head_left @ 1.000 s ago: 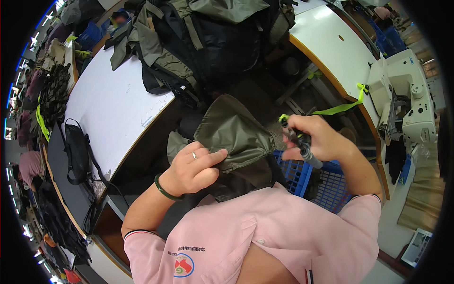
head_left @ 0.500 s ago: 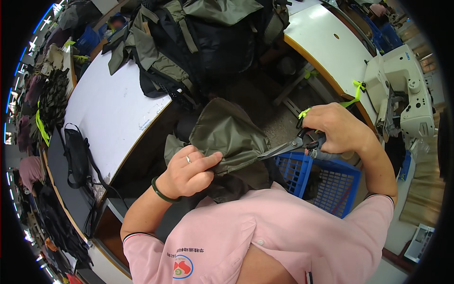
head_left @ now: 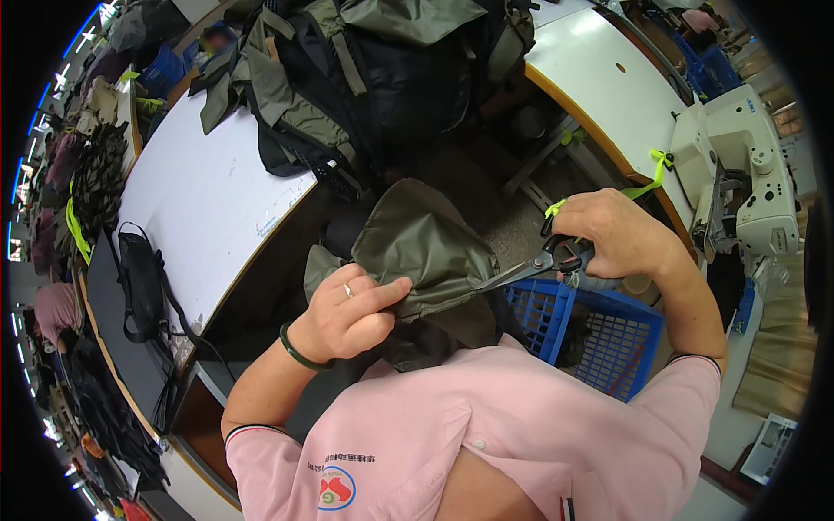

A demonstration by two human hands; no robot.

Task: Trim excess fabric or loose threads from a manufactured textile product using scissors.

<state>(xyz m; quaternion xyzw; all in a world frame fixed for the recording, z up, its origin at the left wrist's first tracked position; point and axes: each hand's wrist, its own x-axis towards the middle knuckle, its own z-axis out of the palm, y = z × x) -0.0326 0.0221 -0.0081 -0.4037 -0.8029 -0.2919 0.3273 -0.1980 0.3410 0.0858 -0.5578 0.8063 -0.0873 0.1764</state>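
One glossy, creased fabric panel [head_left: 426, 239] clamped in left hand [head_left: 347, 314]; right hand [head_left: 621, 233] apart, closed round pointed scissors [head_left: 539, 262]

Compared with a second ago, the right hand [head_left: 612, 230] is sitting farther right and is pointing the scissors [head_left: 540, 262] leftward, their tips now meeting the olive fabric [head_left: 426, 247].

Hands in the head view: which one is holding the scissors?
The right hand: the scissors are in its grip. The left hand, with a dark green bangle at its wrist, holds olive fabric instead.
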